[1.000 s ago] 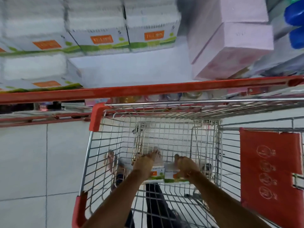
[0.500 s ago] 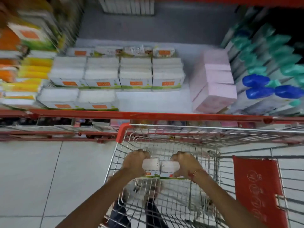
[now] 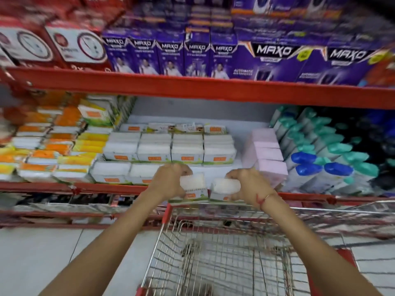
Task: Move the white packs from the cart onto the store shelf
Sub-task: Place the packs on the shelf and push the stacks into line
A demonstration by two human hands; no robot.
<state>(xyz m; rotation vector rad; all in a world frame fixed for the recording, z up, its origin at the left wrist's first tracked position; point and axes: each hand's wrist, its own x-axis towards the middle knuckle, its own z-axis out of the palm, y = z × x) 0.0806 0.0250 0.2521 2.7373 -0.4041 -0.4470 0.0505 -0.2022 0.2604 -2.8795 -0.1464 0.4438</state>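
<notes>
My left hand grips a white pack with an orange label. Beside it, my right hand grips a second white pack. Both packs hang side by side over the red front edge of the middle shelf, above the far end of the wire cart. On that shelf, stacked rows of the same white packs fill the middle, with a bare strip of shelf floor just behind my hands. The cart basket looks empty where it shows.
Pink boxes stand right of the white stacks, then bottles with blue and green caps. Orange and yellow packs lie at the left. Purple boxes line the upper shelf. A lower red shelf rail runs above the tiled floor.
Both hands have lifted the two packs out of the cart basket and carried them up and forward to the shelf edge. The view has tilted up, showing the upper shelf.
</notes>
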